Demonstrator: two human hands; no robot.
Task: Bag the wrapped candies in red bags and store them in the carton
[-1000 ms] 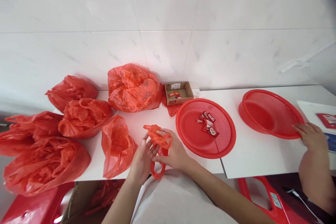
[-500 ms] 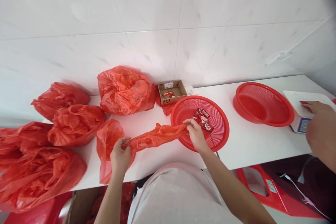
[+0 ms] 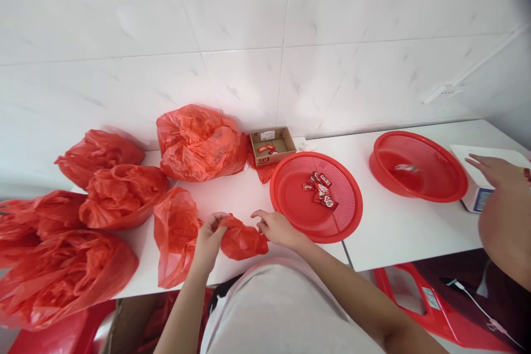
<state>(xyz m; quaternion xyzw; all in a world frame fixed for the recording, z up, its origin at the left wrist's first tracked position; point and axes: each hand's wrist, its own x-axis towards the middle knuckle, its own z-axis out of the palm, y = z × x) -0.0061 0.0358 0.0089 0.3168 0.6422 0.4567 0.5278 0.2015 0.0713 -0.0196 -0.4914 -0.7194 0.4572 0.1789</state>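
While left hand [image 3: 211,235] pinches one bag [image 3: 244,240], two baskets [image 3: 295,193], one carton [image 3: 274,158].

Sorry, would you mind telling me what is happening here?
The person's left hand holds a red plastic bag, with the right hand close beside it. Wrapped packets lie in a red basket; bulky red bags stand on the left. A co-worker's hand is over a white device on the right.
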